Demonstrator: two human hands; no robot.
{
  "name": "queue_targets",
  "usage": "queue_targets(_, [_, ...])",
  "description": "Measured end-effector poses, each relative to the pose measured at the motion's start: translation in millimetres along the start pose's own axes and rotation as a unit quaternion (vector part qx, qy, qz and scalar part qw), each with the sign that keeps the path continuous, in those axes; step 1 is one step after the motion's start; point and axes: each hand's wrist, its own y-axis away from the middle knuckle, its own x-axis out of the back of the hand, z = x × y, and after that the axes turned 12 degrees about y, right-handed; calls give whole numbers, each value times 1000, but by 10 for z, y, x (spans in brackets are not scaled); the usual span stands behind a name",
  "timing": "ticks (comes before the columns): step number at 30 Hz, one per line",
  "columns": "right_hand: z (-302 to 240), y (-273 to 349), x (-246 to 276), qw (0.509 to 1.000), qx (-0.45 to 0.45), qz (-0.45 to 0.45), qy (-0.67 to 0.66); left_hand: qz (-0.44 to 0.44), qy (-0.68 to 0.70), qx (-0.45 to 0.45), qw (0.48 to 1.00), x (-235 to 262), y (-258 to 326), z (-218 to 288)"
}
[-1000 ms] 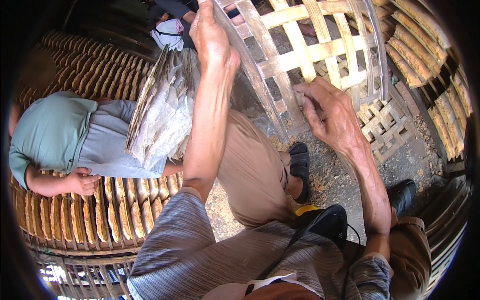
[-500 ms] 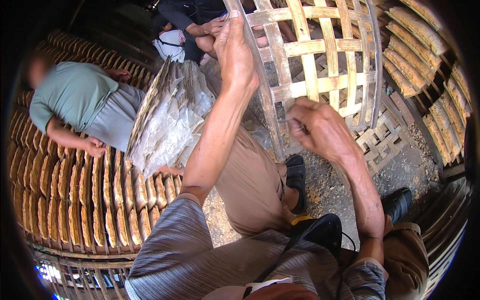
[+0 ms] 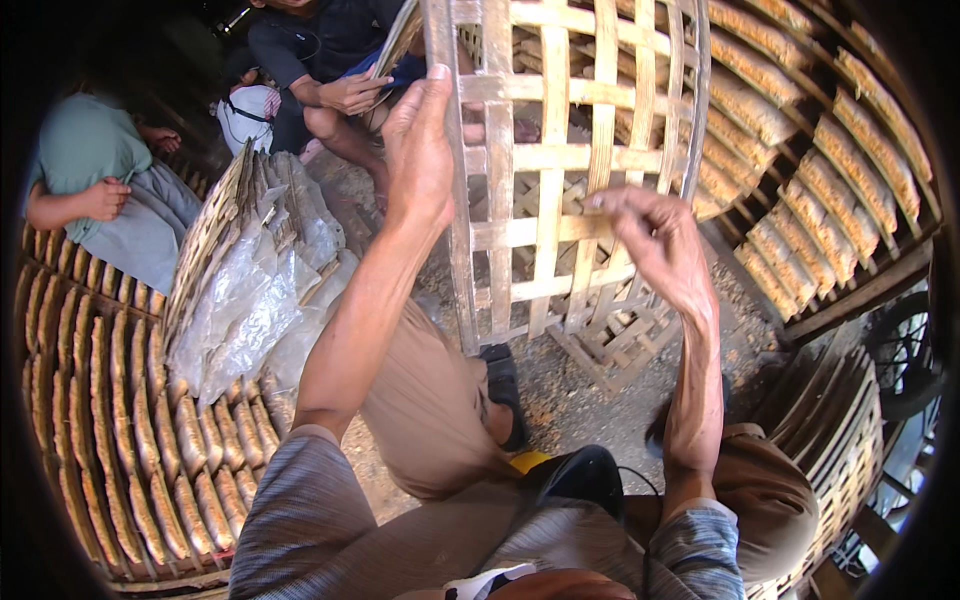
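Observation:
My left hand (image 3: 420,150) is closed around the left wooden side bar of a woven bamboo tray (image 3: 552,150), thumb up along the bar. The tray stands upright before me, its open lattice facing me. My right hand (image 3: 660,245) is in front of the lattice's right part, fingers loosely bent and apart, fingertips slightly blurred; I see nothing in it. Whether it touches the strips I cannot tell. Left of my left forearm leans a stack of trays (image 3: 205,235) with crumpled clear plastic sheets (image 3: 255,320) hanging over it.
Racks with rows of pale brown slabs (image 3: 140,440) fill the left, and more slabs (image 3: 800,215) stand at right. A person in green (image 3: 95,150) is at the far left; another in dark clothes (image 3: 330,50) sits beyond the tray. Another woven tray (image 3: 615,345) lies on the littered floor.
My view has swung to the right. My right hand has loosened from a more closed shape and moved to the tray's right part. My left hand keeps its hold on the tray's bar.

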Motion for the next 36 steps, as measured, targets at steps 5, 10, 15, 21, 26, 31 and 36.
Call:
queue_targets(5, [-317, 1, 209, 977, 21, -117, 175, 9, 15, -22, 1000, 24, 26, 128])
queue_targets(10, [-638, -505, 696, 927, -94, 20, 363, 34, 43, -7, 998, 177, 36, 256])
queue_targets(15, [34, -928, 1754, 936, -98, 116, 319, 33, 115, 24, 992, 211, 32, 257])
queue_targets(21, [139, -581, 1408, 971, -68, 167, 156, 24, 140, 64, 988, 233, 91, 229])
queue_targets(26, [84, -245, 1590, 963, -83, 229, 115, -166, -18, 63, 984, 255, 47, 113])
queue_targets(31, [280, -53, 1751, 965, -76, 240, 74, -286, -149, 165, 932, 293, 75, 180])
queue_targets(36, [345, 106, 1731, 961, -57, 263, 56, -157, -16, 167, 973, 115, 88, 164])
